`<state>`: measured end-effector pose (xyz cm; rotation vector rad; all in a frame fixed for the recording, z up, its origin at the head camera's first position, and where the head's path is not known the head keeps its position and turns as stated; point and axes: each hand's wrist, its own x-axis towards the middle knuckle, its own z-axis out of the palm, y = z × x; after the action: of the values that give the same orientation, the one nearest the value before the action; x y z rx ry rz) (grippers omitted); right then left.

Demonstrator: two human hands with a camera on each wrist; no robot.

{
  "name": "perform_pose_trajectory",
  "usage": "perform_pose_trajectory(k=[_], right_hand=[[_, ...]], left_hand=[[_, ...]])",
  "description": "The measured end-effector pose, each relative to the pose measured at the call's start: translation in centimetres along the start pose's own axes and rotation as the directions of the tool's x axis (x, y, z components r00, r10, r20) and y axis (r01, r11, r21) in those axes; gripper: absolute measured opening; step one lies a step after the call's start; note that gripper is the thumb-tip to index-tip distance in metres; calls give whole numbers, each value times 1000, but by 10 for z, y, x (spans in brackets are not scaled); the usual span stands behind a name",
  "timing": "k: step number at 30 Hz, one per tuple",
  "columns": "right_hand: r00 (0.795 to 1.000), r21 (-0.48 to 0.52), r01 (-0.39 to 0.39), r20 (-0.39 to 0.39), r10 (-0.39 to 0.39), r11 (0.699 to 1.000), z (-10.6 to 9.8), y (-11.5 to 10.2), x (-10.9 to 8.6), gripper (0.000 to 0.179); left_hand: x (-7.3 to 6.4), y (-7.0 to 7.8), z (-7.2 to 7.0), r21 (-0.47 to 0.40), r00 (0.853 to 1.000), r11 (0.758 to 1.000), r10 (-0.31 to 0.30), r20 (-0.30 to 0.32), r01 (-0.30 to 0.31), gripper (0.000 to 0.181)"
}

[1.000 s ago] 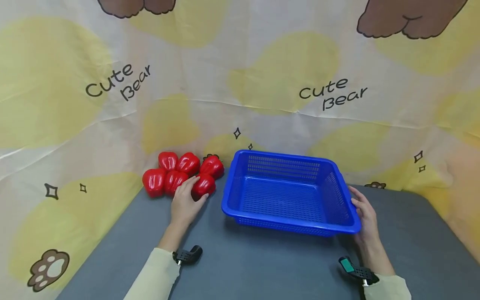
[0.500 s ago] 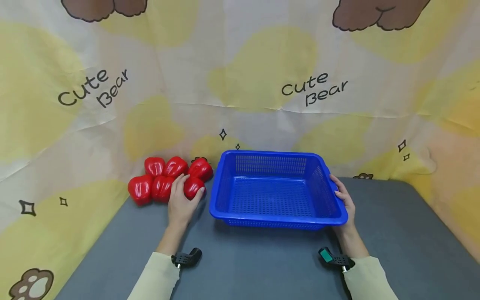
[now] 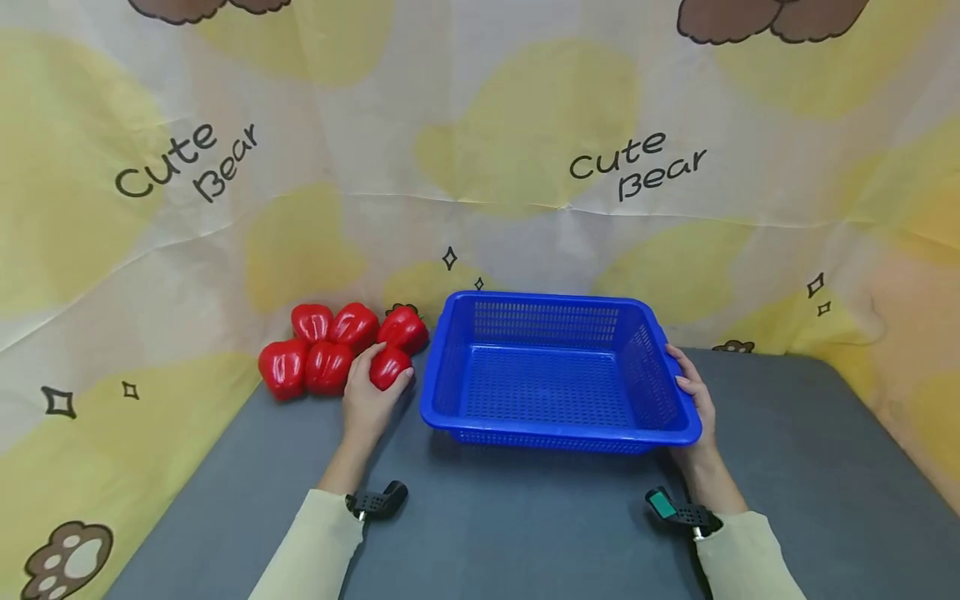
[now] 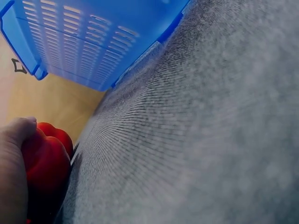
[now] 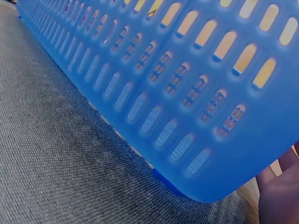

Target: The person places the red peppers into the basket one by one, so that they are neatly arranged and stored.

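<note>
The left grip (image 3: 367, 400) has hold of a red bell pepper (image 3: 390, 368) — thumb on its near right side, fingers round the far left, a sideways pinch presumably chosen to stop that glossy, rounded body from rolling! Whether the pepper is off the grey tabletop (image 3: 525, 533), these views don't settle. Left of and beyond that grip sit five more red peppers (image 3: 328, 368), packed close, perhaps so that all lie within easy reach. Over to the right grip (image 3: 697, 408), at the right end of the blue basket (image 3: 562, 433), fingers up against the outer rim, likely there to steady it; whether they curl beneath that rim, I cannot tell. And the basket itself? It spans the stretch between the two grips, just right of the pinched pepper — mouth up, nicely reachable from either side, I'd say. Inside it, only slotted floor and walls show; every pepper in sight is outside. Beyond both grips hangs a patterned cloth (image 3: 525, 108).
</note>
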<state>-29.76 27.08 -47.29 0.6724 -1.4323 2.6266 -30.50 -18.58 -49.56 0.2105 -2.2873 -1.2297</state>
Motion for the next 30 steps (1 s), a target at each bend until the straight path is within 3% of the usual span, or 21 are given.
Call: perform_pose_trajectory(k=[5, 11, 19, 25, 30], right_hand=[[1000, -40, -14, -2, 14, 999, -4, -5, -1, 49], [1000, -37, -25, 3, 25, 999, -3, -4, 3, 48], [998, -74, -44, -42, 41, 996, 0, -1, 3, 46], [1000, 43, -8, 14, 7, 999, 0, -1, 4, 46], [1000, 18, -1, 12, 1, 1000, -3, 0, 3, 46]], left_hand=[[0, 5, 7, 15, 999, 999, -40, -6, 40, 65], [0, 10, 5, 95, 998, 994, -60, -21, 62, 73], [0, 10, 3, 179, 998, 983, -53, 21, 49, 58], [-3, 10, 4, 159, 998, 986, -56, -6, 56, 65], [-5, 9, 3, 75, 996, 995, -56, -76, 62, 60]])
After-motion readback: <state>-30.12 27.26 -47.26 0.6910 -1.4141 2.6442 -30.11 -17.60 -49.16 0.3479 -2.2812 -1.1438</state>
